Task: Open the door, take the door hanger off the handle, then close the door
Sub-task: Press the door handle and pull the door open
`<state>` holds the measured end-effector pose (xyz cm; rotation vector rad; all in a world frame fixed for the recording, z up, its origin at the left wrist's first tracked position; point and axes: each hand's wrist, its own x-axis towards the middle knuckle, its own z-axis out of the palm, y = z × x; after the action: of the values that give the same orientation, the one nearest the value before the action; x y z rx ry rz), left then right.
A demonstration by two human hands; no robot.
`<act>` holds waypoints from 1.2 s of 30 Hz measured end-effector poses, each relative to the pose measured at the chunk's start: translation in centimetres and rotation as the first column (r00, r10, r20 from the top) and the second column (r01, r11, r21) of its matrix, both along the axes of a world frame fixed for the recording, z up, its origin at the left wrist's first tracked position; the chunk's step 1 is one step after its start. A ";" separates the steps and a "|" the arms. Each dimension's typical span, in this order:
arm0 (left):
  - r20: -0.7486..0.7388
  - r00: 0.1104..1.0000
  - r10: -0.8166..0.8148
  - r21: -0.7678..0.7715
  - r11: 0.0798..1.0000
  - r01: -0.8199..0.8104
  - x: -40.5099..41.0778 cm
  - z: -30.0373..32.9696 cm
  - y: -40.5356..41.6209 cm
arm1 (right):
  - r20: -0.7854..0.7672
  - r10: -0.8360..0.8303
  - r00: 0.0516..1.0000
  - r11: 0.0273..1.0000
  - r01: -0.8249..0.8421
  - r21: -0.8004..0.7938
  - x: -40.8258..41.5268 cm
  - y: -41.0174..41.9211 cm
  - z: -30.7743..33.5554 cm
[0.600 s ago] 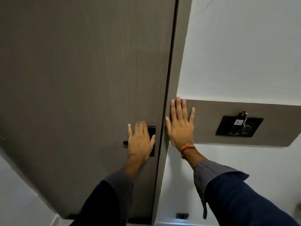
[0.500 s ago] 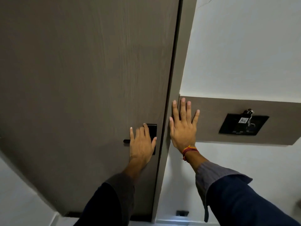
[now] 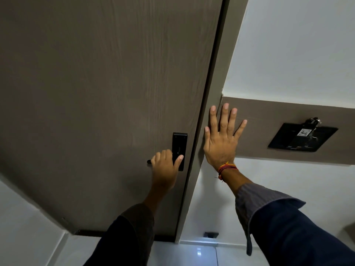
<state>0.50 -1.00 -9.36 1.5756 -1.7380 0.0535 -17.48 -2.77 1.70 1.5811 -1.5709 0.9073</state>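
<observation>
Our left hand (image 3: 166, 164) curls around the black lever handle (image 3: 149, 161) on the wood-grain door (image 3: 107, 93); our right hand (image 3: 221, 143) lies flat, fingers spread, against the brown wall panel (image 3: 269, 112) near a black switch plate (image 3: 301, 139).

The grey-brown door (image 3: 96, 93) carried a black lock plate (image 3: 179, 143) near its 3 o'clock edge, with the lever handle (image 3: 149, 161) jutting toward 9 o'clock and the left hand (image 3: 165, 166) wrapped round it. At 3 o'clock from the door, a brown wall panel (image 3: 269, 116) bore the flat, spread right hand (image 3: 221, 143) and a black card holder (image 3: 299, 139). At 6 o'clock lay pale floor (image 3: 192, 254).
</observation>
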 end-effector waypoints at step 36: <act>0.620 0.783 0.049 0.279 0.919 -0.279 0.4 8.2 11.7 | 0.107 0.159 0.981 0.950 -0.182 0.255 -0.4 5.2 2.5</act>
<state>0.95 10.74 -1.18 2.1532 -2.1749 0.3907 -17.90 2.44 4.15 1.9128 -1.6901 0.8956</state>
